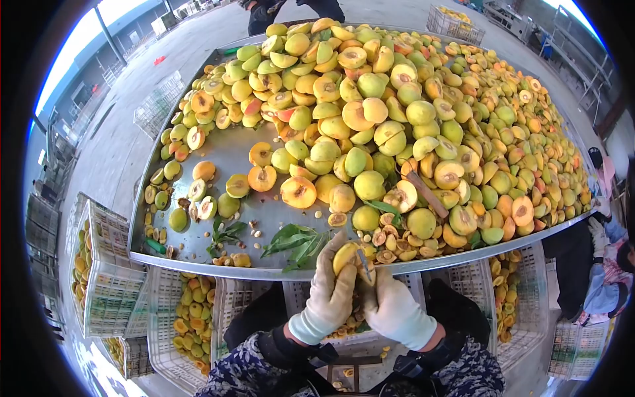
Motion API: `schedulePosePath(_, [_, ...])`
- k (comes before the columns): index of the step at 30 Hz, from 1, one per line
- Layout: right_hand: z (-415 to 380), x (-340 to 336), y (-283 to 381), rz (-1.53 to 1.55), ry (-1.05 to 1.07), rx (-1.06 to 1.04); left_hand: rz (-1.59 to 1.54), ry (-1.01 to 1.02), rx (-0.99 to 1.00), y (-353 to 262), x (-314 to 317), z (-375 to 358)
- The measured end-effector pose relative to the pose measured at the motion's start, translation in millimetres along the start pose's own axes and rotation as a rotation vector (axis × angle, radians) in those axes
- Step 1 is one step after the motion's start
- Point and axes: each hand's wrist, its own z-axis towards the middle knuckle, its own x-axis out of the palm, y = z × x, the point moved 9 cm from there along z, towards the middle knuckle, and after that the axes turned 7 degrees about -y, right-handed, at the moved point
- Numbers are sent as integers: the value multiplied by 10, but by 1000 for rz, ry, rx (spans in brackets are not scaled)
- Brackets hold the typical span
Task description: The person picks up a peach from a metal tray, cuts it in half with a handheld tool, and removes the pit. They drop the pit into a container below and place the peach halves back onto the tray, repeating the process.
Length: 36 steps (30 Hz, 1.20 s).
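Note:
My left hand [325, 299], in a pale work glove, is closed around a yellow peach [344, 258] just over the table's near edge. My right hand [401, 313], gloved too, is closed on a small knife [363, 263]. Its narrow grey blade lies against the fruit; the handle is hidden in my fingers. Just beyond my hands, peach stones and small scraps [390, 253] lie on the metal table [228, 147]. Green leaves [297, 243] rest left of them. A large heap of whole and halved peaches [390, 135] covers much of the table.
White crates of peaches stand below the table, including a left crate [173, 337] and a right crate [522, 324]. A wooden-looking stick [426, 194] lies on the heap. Another person [605, 264] is at the right edge; dark-clothed legs [291, 9] show at the far side.

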Motion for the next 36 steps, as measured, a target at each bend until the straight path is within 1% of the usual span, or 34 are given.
schedulePosePath(2, [1, 41, 51, 21, -1, -19, 195, -56, 128, -50, -14, -49])
schedulePosePath(4, [21, 14, 57, 26, 22, -32, 234, -39, 168, -106, -65, 20])
schedulePosePath(6, [5, 57, 81, -36, 110, -66, 216, 147, 108, -187, 2, 99])
schedulePosePath(7, [8, 58, 73, -34, 109, -67, 17, 174, -131, -13, -21, 97])
schedulePosePath(8, [3, 65, 106, 33, 111, -106, 19, 173, -132, -48, -65, 116])
schedulePosePath(9, [-3, 63, 143, 101, 111, -145, -32, 252, -213, -50, -38, 123])
schedulePosePath(10, [24, 46, 141, 103, 110, -146, -85, 332, -293, -44, -4, 127])
schedulePosePath(11, [53, 62, 119, 223, 170, -98, -10, 376, -224, -68, -4, 165])
schedulePosePath(12, [44, 88, 101, 344, 230, -48, -10, 374, -227, -56, -8, 167])
schedulePosePath(13, [11, 145, 18, 399, 306, 70, 17, 374, -215, -60, -3, 182])
schedulePosePath(14, [10, 138, 48, 395, 305, 67, 43, 373, -199, -64, 7, 196])
schedulePosePath(15, [-5, 168, 28, 134, 315, 68, 44, 374, -194, -22, 25, 177])
schedulePosePath(16, [-9, 163, -14, -129, 317, 68, 148, 318, -98, -22, 17, 185])
schedulePosePath(17, [1, 166, -51, -130, 310, 64, 251, 262, -2, -54, -2, 205])
schedulePosePath(18, [18, 161, -10, 56, 251, -18, 255, 269, -3, -45, -6, 196])
schedulePosePath(19, [26, 100, 85, 241, 196, -100, 157, 274, -72, -39, 0, 173])
schedulePosePath(20, [19, 63, 104, 243, 202, -98, 58, 272, -140, -40, 1, 139])
schedulePosePath(21, [-27, 181, -25, 530, 400, 235, 4, 275, -213, -41, 3, 118])
schedulePosePath(22, [-170, 311, -69, 805, 599, 573, 5, 264, -206, -45, -3, 109])
schedulePosePath(23, [-195, 323, -116, 834, 638, 568, -18, 263, -167, -62, 0, 96])
schedulePosePath(24, [-193, 406, -138, 833, 645, 556, -41, 264, -126, -79, 1, 106])
schedulePosePath(25, [11, 235, -61, 500, 370, 126, -2, 272, -134, -30, 2, 119])
schedulePosePath(26, [20, 59, 149, 165, 85, -293, -1, 257, -128, 18, -11, 135])
schedulePosePath(27, [-31, 184, -74, 4, 157, -139, 20, 281, -130, 83, 15, 133])
schedulePosePath(28, [-29, 112, 21, 5, 168, -149, 42, 305, -135, 113, 29, 107])
schedulePosePath(29, [-95, 182, 12, 444, 395, 199, -57, 334, -105, 33, 39, 69])
schedulePosePath(30, [-284, 313, 56, 878, 614, 561, -56, 328, -105, 20, 32, 45])
schedulePosePath(31, [-338, 336, 33, 947, 638, 607, -103, 323, -131, 13, 40, 25])
schedulePosePath(32, [-350, 328, 33, 943, 640, 602, -150, 322, -151, -24, 55, 29])
schedulePosePath(33, [-380, 322, 95, 1093, 662, 629, -198, 349, -181, -83, 85, 24])
schedulePosePath(34, [-388, 289, 172, 1242, 681, 649, -198, 351, -170, -188, 89, 23])
schedulePosePath(35, [-435, 241, 232, 1332, 688, 714, -219, 394, -181, -296, 114, -23])
schedulePosePath(36, [-472, 195, 230, 1321, 696, 706, -241, 432, -188, -435, 123, -85])
